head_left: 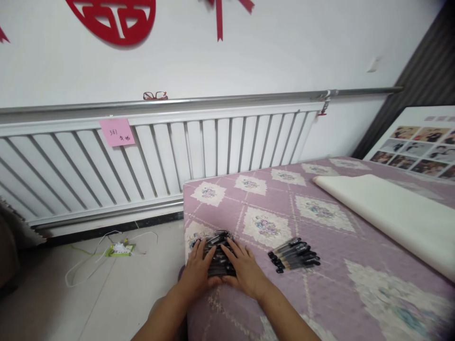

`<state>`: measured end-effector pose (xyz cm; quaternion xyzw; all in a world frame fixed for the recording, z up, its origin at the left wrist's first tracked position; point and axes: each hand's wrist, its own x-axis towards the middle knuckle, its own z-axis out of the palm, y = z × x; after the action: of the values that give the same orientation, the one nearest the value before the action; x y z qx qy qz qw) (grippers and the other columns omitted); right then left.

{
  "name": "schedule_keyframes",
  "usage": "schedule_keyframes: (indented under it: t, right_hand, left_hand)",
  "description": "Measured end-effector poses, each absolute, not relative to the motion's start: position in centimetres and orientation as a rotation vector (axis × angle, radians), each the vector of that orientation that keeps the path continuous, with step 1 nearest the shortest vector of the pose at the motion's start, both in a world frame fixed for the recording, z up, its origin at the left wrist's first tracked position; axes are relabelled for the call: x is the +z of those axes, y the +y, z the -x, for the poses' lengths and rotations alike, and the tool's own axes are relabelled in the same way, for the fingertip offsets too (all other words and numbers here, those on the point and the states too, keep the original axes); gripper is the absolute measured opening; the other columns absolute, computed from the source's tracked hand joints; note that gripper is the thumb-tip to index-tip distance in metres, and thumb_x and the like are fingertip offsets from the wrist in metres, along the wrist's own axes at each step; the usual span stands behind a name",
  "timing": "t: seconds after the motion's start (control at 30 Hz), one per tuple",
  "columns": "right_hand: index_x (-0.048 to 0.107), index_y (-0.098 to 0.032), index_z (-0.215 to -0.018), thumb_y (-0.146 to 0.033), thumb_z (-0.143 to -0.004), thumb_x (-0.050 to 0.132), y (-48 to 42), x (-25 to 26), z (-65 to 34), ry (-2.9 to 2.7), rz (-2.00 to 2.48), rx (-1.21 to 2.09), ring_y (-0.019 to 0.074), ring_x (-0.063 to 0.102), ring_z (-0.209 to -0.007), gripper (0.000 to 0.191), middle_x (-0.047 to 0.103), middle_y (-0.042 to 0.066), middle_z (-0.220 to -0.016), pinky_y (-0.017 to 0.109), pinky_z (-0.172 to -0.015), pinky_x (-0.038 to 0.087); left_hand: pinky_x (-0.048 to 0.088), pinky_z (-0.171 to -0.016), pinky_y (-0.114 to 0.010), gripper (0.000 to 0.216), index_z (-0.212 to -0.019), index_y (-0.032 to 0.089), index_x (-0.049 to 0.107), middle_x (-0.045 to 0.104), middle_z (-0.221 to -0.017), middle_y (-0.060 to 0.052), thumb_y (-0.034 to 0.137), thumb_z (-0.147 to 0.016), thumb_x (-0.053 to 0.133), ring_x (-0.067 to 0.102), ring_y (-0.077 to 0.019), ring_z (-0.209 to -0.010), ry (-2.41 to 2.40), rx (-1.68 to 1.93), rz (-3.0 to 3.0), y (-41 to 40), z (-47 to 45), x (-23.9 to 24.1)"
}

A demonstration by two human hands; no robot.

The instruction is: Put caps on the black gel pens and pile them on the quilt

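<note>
On the purple bed cover (320,293), near its corner, the left hand (197,273) and right hand (245,271) press flat, fingers spread, around a pile of black pens (219,255). More pens (294,255) lie just beside.

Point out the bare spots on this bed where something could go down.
Free: the cover between the loose pens and the white roll, and toward the radiator. Crowded: the near corner, where left hand and right hand press the pen pile.

I see two lots of black pens: a heap (218,255) under my two hands, too crowded to count, and about six in a row (295,255) beside it. One white roll (387,213), one pair of glasses (155,95), one pink note (117,132).
</note>
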<state>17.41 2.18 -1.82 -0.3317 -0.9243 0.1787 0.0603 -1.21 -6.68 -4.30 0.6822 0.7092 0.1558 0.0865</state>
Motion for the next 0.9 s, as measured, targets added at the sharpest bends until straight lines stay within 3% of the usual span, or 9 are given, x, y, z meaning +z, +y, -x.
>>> schedule_keyframes:
  t: [0.4,0.6,0.9]
  right_hand:
    - [0.029,-0.025,-0.146,-0.048,-0.071,0.069,3.6,-1.7,-16.6,-2.742,0.985,0.493,0.0321,0.009,-0.143,0.088,0.019,0.011,-0.157,0.056,-0.111,0.016]
    - [0.032,-0.020,-0.145,-0.057,-0.072,0.066,2.0,-2.1,-17.6,-2.639,0.994,0.395,0.0329,0.012,-0.143,0.089,0.024,0.014,-0.155,0.056,-0.111,0.016]
    - [0.019,-0.024,-0.149,-0.039,-0.082,0.059,-2.7,-3.8,-21.3,-2.243,1.252,0.337,0.0300,0.017,-0.143,0.080,0.026,0.011,-0.154,0.052,-0.113,0.022]
  left_hand:
    - [0.024,-0.110,-0.055,0.086,-0.142,0.022,0.036,0.023,-0.153,-0.015,0.035,-0.067,0.075,0.015,-0.0362,-0.141,2.137,0.650,-2.114,-4.9,2.3,-5.3]
    - [0.020,-0.110,-0.055,0.085,-0.141,0.024,0.036,0.028,-0.151,-0.012,0.037,-0.066,0.074,0.018,-0.0366,-0.140,2.223,0.730,-2.236,-5.7,2.2,-5.8]
    - [0.017,-0.111,-0.055,0.079,-0.143,0.022,0.035,0.026,-0.152,-0.014,0.046,-0.074,0.066,0.018,-0.0358,-0.140,2.247,0.820,-2.352,-6.8,1.6,-6.0]
